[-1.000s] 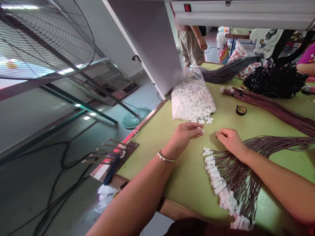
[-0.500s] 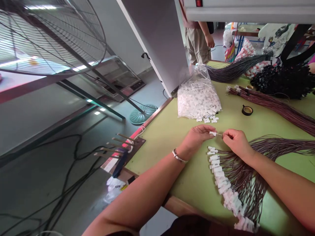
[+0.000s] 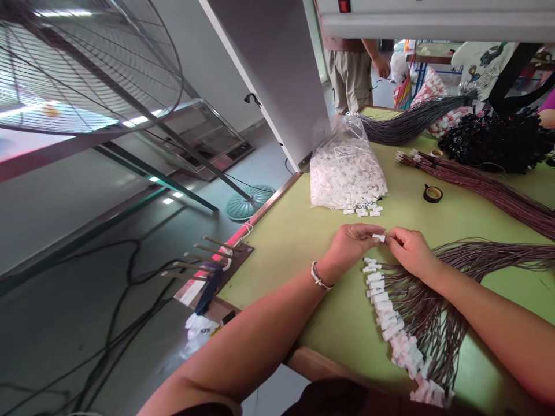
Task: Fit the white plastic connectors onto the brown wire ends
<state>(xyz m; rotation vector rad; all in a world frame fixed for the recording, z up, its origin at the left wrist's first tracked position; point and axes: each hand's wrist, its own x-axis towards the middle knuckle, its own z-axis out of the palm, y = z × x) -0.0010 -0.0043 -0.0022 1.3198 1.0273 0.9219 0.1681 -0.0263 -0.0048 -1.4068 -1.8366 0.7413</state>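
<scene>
My left hand point(image 3: 353, 245) pinches a small white plastic connector point(image 3: 379, 237) above the green table point(image 3: 286, 242). My right hand point(image 3: 410, 251) is pinched against the connector's other side, holding a thin brown wire that is mostly hidden by the fingers. The two hands touch at the connector. Just below them lies a fan of brown wires point(image 3: 429, 306) with white connectors point(image 3: 392, 326) fitted on their ends, laid in a row toward the near table edge.
A clear bag of white connectors point(image 3: 347, 176) sits beyond my hands, a few loose ones spilled out. Brown wire bundles point(image 3: 481, 188), a tape roll point(image 3: 433, 193) and black parts point(image 3: 494, 141) lie at the right. A person point(image 3: 351, 72) stands behind. A floor fan point(image 3: 87, 63) is left.
My hands have closed together: the right hand brought the wire tip to the connector held in the left, and the gap between them is gone. The view shifted slightly.
</scene>
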